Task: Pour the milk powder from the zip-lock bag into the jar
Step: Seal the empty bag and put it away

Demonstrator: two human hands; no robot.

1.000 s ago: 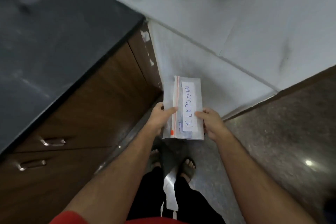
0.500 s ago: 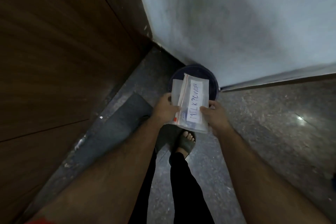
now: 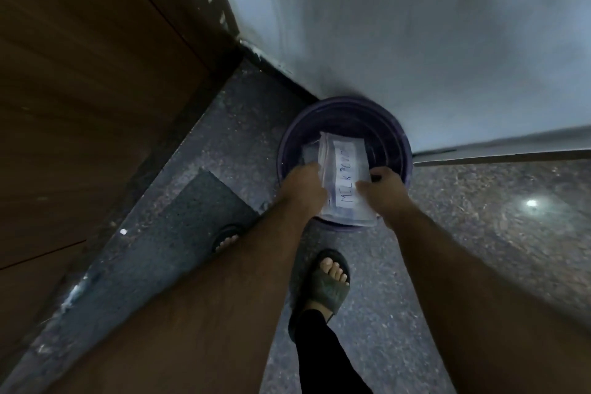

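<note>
A clear zip-lock bag (image 3: 343,176) with a white label reading MILK POWDER is held flat over a dark purple round bin (image 3: 388,131) on the floor. My left hand (image 3: 303,184) grips the bag's left edge. My right hand (image 3: 382,190) pinches its right edge, thumb on the label. The bag looks flat and see-through. No jar is in view.
The bin stands in a corner against a pale wall (image 3: 399,25). A brown wooden cabinet (image 3: 80,89) rises on the left, with a dark floor mat (image 3: 179,227) along its base. My feet in dark sandals (image 3: 323,285) stand on the speckled floor just behind the bin.
The view dropped from the counter and drawers down to the floor corner. Both hands carried the bag lower and forward, over the open bin.
</note>
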